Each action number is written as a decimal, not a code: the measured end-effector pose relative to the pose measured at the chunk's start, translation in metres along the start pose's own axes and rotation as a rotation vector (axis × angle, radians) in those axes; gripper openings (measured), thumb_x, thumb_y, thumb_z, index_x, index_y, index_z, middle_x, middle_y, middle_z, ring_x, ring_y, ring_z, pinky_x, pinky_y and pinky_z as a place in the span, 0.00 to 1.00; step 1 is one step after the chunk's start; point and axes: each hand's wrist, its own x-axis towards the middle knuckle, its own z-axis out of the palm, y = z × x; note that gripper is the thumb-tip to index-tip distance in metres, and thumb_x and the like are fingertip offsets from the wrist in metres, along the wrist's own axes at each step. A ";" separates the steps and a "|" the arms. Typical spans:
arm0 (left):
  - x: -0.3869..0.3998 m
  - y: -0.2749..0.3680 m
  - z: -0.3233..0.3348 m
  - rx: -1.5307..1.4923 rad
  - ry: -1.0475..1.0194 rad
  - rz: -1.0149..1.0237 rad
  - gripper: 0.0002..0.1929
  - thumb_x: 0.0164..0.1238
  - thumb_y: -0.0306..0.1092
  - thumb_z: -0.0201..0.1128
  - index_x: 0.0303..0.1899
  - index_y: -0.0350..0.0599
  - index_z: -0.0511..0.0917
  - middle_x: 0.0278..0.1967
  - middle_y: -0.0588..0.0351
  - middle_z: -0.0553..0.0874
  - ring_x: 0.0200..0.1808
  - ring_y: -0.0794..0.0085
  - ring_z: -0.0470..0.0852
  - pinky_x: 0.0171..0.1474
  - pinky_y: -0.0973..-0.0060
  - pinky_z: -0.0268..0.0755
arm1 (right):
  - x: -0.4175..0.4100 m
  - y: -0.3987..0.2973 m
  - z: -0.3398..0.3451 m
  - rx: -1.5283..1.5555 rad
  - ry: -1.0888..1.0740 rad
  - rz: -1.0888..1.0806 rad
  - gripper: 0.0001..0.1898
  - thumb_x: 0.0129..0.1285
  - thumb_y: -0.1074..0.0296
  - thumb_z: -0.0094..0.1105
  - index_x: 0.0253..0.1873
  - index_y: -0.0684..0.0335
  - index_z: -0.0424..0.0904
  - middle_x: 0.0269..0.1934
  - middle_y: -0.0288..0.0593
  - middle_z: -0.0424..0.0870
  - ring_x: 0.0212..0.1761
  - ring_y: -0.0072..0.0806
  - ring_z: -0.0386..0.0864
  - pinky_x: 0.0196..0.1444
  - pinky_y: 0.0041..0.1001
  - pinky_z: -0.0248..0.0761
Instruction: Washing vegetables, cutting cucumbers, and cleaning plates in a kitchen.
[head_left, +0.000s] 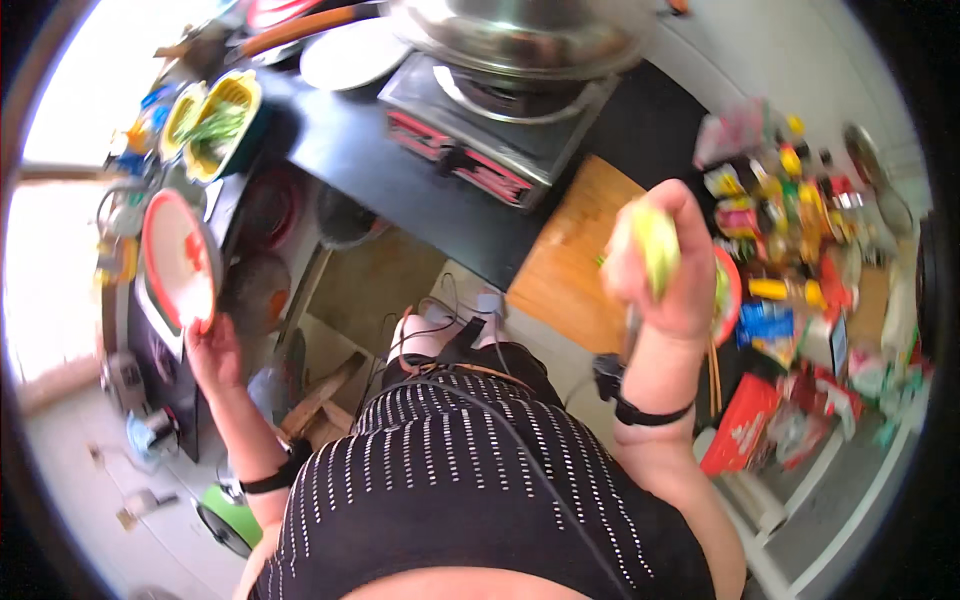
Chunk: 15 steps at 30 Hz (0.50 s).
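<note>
My left hand (214, 352) grips the rim of a white basin with a red edge (166, 251), which is tilted on its side at the left. Raised over the right side of the wooden cutting board (559, 247), my right hand (679, 277) is closed around a pale yellow-green vegetable piece (655, 244), blurred. Partly hidden behind that hand is a red-rimmed bowl (729, 296) with green pieces in it.
A large steel pan (525, 37) sits on a gas stove (480, 142). Yellow baskets (251, 94) with leafy greens stand upper left, near a white plate (352, 56). Bottles and packets crowd the right, beside wooden chopsticks (714, 379).
</note>
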 end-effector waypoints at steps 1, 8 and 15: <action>0.016 0.008 -0.034 -0.027 0.016 -0.022 0.11 0.62 0.33 0.54 0.45 0.43 0.74 0.40 0.53 0.82 0.39 0.66 0.82 0.46 0.66 0.76 | 0.004 0.008 -0.027 -0.297 0.285 0.006 0.11 0.65 0.64 0.52 0.47 0.64 0.69 0.27 0.33 0.70 0.24 0.15 0.65 0.24 0.15 0.59; 0.041 0.007 -0.024 -0.136 0.335 0.105 0.16 0.63 0.33 0.50 0.52 0.42 0.67 0.44 0.51 0.79 0.45 0.60 0.78 0.52 0.59 0.73 | -0.001 0.094 -0.176 -2.135 0.650 0.288 0.16 0.64 0.57 0.49 0.45 0.65 0.71 0.36 0.58 0.79 0.39 0.52 0.77 0.37 0.47 0.69; 0.100 0.024 -0.091 -0.222 0.512 0.130 0.14 0.65 0.34 0.49 0.50 0.43 0.67 0.42 0.51 0.79 0.40 0.62 0.81 0.45 0.62 0.77 | 0.013 0.104 -0.153 -2.137 0.533 0.042 0.10 0.62 0.63 0.50 0.38 0.65 0.73 0.35 0.54 0.77 0.37 0.49 0.75 0.37 0.42 0.68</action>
